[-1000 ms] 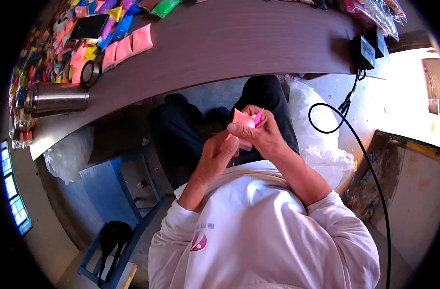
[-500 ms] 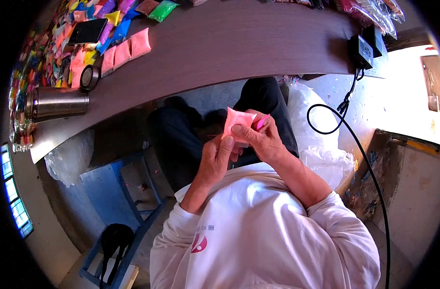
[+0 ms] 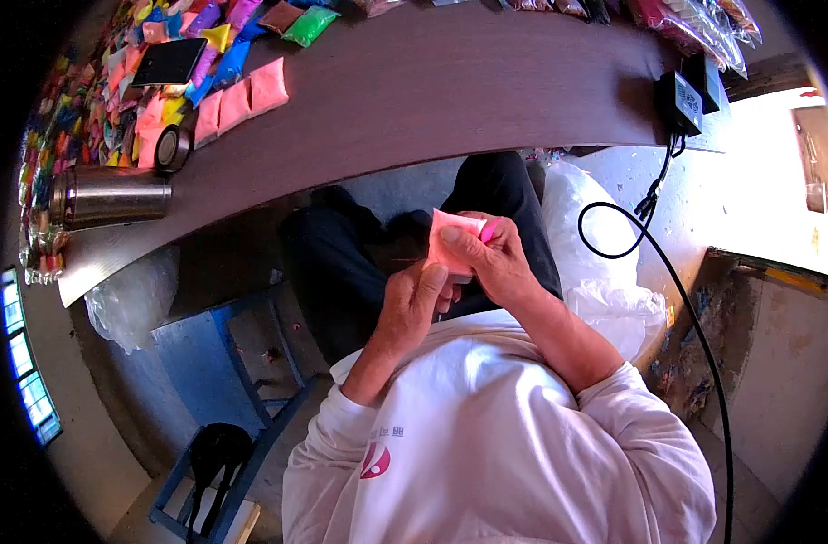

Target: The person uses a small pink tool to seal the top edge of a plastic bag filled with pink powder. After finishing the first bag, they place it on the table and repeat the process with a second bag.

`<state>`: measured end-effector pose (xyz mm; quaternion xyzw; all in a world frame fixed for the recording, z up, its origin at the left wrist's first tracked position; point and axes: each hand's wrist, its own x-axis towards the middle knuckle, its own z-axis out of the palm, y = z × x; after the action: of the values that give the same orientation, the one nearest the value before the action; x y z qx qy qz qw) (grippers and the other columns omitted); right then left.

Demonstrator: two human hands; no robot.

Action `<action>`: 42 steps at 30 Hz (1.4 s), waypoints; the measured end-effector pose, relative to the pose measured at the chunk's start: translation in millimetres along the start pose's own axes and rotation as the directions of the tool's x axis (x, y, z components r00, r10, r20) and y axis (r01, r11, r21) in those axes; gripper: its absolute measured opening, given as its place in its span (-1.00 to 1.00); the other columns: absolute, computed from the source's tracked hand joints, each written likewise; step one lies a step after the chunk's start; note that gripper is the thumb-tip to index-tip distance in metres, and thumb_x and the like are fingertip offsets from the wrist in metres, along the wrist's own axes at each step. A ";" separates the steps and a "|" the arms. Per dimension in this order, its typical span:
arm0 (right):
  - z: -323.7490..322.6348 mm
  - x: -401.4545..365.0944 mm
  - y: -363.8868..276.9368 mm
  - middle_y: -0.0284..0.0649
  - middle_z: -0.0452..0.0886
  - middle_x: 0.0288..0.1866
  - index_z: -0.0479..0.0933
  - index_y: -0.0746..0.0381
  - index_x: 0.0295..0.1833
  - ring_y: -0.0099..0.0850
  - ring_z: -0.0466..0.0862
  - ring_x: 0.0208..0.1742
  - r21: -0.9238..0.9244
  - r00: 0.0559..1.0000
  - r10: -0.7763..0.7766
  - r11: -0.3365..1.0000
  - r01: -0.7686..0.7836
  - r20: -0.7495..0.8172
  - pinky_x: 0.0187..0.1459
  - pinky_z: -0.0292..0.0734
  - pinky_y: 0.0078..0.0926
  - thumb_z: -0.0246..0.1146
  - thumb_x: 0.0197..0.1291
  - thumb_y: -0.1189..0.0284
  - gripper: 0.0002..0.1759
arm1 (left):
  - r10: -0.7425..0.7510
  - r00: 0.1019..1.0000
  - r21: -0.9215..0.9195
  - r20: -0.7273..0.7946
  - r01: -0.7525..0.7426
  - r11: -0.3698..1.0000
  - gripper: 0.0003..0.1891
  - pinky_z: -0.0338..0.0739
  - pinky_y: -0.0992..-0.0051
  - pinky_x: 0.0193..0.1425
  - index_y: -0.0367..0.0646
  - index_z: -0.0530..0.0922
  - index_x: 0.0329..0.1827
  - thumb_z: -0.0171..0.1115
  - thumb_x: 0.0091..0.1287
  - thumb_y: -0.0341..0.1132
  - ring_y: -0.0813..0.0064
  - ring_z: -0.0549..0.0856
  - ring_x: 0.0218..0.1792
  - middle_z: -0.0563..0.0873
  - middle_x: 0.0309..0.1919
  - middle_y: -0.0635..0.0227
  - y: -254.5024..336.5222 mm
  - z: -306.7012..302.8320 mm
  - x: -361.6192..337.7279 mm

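Observation:
Over my lap, both hands pinch a small, flat, soft pink packet (image 3: 444, 220). My left hand (image 3: 414, 296) is closed at the packet's lower left edge, thumb on top. My right hand (image 3: 503, 266) grips it from the right, with the thumb pressed across its face. A bright magenta piece (image 3: 492, 228) sticks out by the right index finger; its kind cannot be made out. Right fingertips lie hidden behind the packet. Three similar pink packets (image 3: 235, 106) lie in a row on the dark table (image 3: 387, 82) ahead.
Many colourful packets (image 3: 219, 41) cover the table's left end, along with a black phone (image 3: 169, 62), a steel tumbler (image 3: 119, 197) and a black-rimmed lid (image 3: 171, 148). At right, a power adapter (image 3: 679, 102) trails a black cable (image 3: 704, 335). A blue stool (image 3: 278, 354) stands at left.
My right thumb has slid a little over the packet, and the packet has turned slightly more upright. Both hands sit slightly lower in view. The magenta piece shows less.

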<state>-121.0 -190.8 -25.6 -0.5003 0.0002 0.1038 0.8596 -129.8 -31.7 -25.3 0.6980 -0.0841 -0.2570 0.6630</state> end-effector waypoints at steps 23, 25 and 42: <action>7.9 -3.5 2.4 -0.24 0.65 -0.50 0.53 0.30 -0.25 -0.49 0.66 -0.59 0.032 0.984 0.172 0.985 -0.171 -0.043 -0.60 0.60 -0.61 0.22 0.35 0.38 -0.81 | -0.080 0.997 -0.279 0.006 0.078 0.957 -0.52 0.34 0.67 -0.47 -0.16 0.49 -0.40 -0.08 0.52 0.05 0.72 0.45 -0.54 0.55 -0.54 0.47 -7.5 -1.5 0.6; 7.3 -1.1 4.4 -0.23 0.65 -0.46 0.52 0.31 -0.21 -0.49 0.67 -0.56 0.042 0.990 0.141 0.989 -0.141 0.005 -0.56 0.60 -0.61 0.21 0.36 0.37 -0.80 | -0.057 0.998 -0.270 -0.015 0.051 0.962 -0.53 0.34 0.67 -0.47 -0.17 0.49 -0.39 -0.09 0.53 0.03 0.72 0.44 -0.54 0.55 -0.53 0.47 -1.8 -4.0 -0.1; 20.8 91.2 -42.7 -0.32 0.56 -0.35 0.43 0.30 -0.11 -0.61 0.52 -0.36 -0.669 0.899 -0.421 0.704 0.239 -0.123 -0.39 0.44 -0.60 0.34 0.24 0.33 -0.70 | -0.155 0.983 -0.385 -0.098 0.106 0.917 -0.50 0.33 0.55 -0.50 -0.14 0.37 -0.59 0.00 0.51 -0.02 0.59 0.45 -0.59 0.50 -0.64 0.38 -19.3 -22.3 1.9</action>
<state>-26.3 -177.1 12.0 -0.7630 -0.0099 -0.1278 0.6335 -122.0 -10.9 -44.7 0.5760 0.0559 -0.2675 0.7704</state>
